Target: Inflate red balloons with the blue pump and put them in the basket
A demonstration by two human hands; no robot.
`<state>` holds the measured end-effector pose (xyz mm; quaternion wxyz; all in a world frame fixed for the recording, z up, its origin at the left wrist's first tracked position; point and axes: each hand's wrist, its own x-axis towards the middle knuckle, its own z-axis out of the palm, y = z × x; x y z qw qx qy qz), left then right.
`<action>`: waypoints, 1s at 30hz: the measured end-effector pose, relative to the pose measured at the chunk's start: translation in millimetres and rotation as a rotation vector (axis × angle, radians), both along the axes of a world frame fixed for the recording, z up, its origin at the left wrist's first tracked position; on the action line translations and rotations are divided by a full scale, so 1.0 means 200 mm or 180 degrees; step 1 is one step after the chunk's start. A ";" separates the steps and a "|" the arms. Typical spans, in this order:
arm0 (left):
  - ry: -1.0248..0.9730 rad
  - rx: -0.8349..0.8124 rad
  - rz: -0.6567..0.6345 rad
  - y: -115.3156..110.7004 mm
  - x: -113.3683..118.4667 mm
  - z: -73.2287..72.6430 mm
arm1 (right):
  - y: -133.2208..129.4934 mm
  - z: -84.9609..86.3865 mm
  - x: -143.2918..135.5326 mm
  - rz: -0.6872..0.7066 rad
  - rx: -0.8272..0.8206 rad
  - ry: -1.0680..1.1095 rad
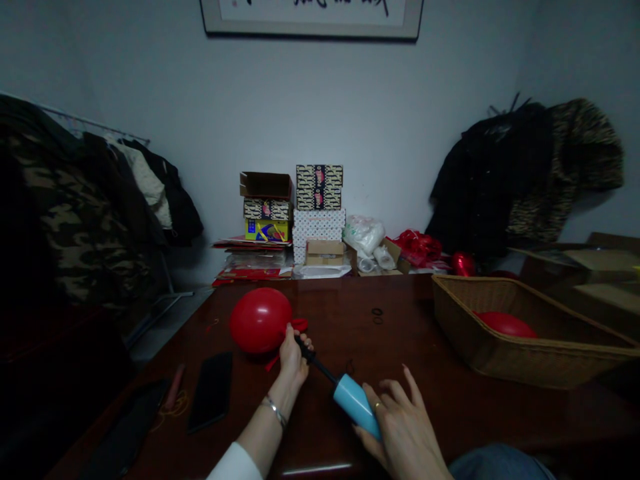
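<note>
I see a blue pump held slantwise over the near half of a glossy brown counter, its black end pointing forward and left. Left hand at that black end of the blue pump: grip closed, pinching it; can't tell if a balloon neck is caught in there too. Right hand on the pump's blue barrel: grip curled on it, thumb on the near side, outer fingers spread off.

Red balloon, inflated: just past the black end of the blue pump, to the left. Limp red piece right by that same end.

Left of the blue pump: flat dark slab, phone-like. Farther left of it: second dark slab, plus a reddish stick with tan string.

Beyond the pump: two small black loops, flat on the counter. Well right of it: wicker basket, another red balloon inside.

Far beyond the pump, by the wall: stacked boxes, clear plastic bag, red shiny bundle. Dark coats hang far off to the pump's right, camouflage jacket far to its left. Denim-covered knee near, right of the pump.
</note>
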<state>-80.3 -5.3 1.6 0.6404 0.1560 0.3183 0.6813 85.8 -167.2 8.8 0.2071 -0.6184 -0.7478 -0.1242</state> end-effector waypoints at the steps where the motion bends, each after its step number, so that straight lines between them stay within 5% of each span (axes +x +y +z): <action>1: 0.0015 -0.0009 -0.0021 -0.01 0.01 0.00 | 0.02 0.01 -0.02 -0.0024 -0.0039 -0.0003; 9: 0.0099 -0.0039 -0.0188 -0.07 0.08 -0.02 | 0.15 0.07 -0.15 -0.0136 -0.0148 -0.0153; 16: 0.0220 0.0006 -0.0116 -0.03 0.04 -0.01 | 0.14 0.05 -0.18 -0.0105 -0.0058 -0.0005; 30: 0.0097 -0.0019 0.0019 0.07 -0.09 0.03 | -0.08 -0.10 0.10 0.0399 0.0512 0.0064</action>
